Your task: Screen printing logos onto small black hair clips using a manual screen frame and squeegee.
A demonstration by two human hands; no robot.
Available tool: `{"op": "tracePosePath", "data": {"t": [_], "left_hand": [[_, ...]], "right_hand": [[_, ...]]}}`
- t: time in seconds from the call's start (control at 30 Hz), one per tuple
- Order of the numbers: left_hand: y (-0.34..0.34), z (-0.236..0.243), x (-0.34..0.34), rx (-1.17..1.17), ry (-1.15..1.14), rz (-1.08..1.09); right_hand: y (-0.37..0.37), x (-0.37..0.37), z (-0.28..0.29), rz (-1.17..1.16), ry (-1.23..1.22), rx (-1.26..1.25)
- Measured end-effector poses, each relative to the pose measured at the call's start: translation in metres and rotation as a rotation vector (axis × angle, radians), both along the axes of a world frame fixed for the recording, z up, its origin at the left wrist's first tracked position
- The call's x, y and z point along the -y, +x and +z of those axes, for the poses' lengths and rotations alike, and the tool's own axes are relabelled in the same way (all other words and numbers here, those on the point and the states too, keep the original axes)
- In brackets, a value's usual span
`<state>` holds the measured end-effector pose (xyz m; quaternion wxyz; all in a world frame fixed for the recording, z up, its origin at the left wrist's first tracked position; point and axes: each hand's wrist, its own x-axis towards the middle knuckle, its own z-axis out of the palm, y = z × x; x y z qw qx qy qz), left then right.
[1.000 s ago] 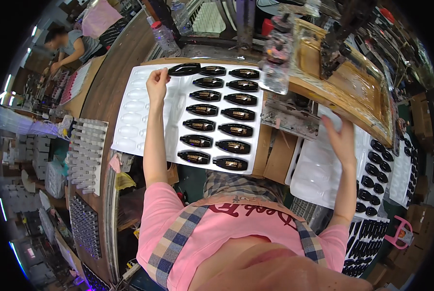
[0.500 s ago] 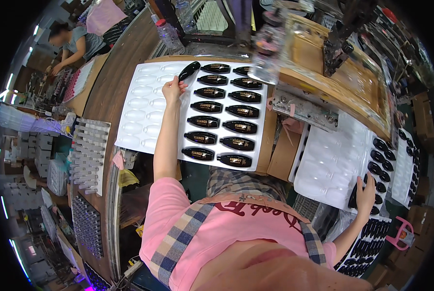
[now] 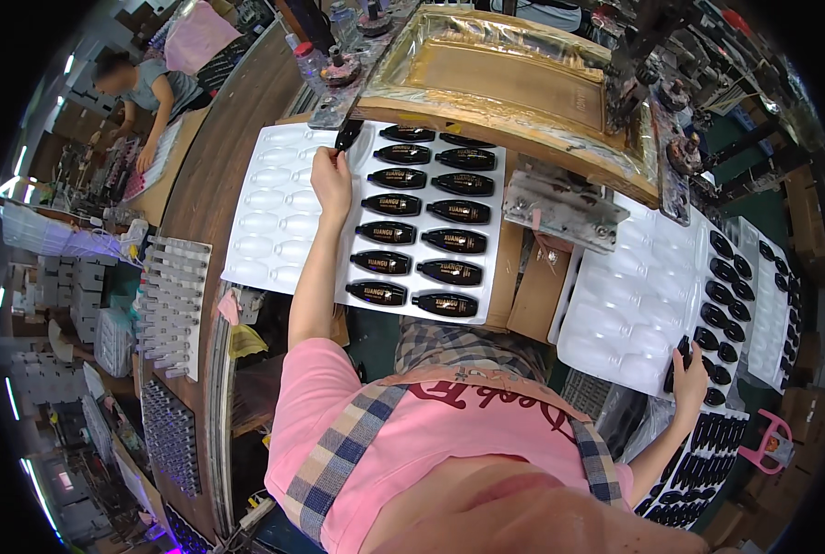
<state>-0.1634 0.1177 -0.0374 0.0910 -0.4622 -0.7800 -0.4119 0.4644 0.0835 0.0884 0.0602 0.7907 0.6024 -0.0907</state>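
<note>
At the far edge of a white moulded tray [image 3: 283, 235], my left hand [image 3: 332, 185] is closed on a glossy black bottle-shaped piece [image 3: 347, 136]. The piece points away from me, and its far end meets the printing frame's edge. Rows of similar black pieces [image 3: 389, 205] with gold print lie in the tray to the right of that hand. Over at the right, my right hand [image 3: 692, 380] grips another black piece [image 3: 675, 371] by the near edge of a second white tray [image 3: 615, 319]. Its fingers partly hide this piece.
A wooden-rimmed printing screen [image 3: 514, 78] overhangs the first tray's far edge. Below it juts a metal fixture [image 3: 565, 208]. Racks of small pale parts [image 3: 173, 295] stand on the left bench. A co-worker [image 3: 159, 88] sits at the far left; a pink stool [image 3: 768, 443] is at right.
The printing screen has swung left, over the tray's far edge. My left hand stays near the same spot, its piece now turned more upright. My right hand has moved slightly nearer to me.
</note>
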Motion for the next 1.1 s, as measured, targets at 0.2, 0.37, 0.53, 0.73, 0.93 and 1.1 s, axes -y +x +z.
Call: {"op": "tracePosePath", "data": {"t": [0.2,0.37,0.53,0.73,0.93,1.1], "left_hand": [[0.005,-0.002,0.002,-0.267,-0.128,-0.097],[0.001,-0.015,0.003,-0.252,-0.139,-0.157],[0.002,-0.011,0.011,-0.209,-0.192,-0.17],[0.033,0.049,-0.007,-0.209,-0.061,-0.246],[0.146,0.117,-0.075,-0.134,-0.03,-0.811],[0.171,0.093,-0.142,-0.115,0.108,-0.983]], "right_hand": [[0.012,0.003,-0.014,0.042,0.071,0.049],[0.013,0.003,-0.016,0.031,0.101,-0.029],[0.009,0.004,-0.011,-0.003,0.199,-0.04],[-0.02,-0.015,0.019,0.1,0.472,-0.474],[-0.079,-0.076,0.024,0.437,0.465,-0.93],[-0.135,-0.11,0.032,0.505,0.263,-0.998]]}}
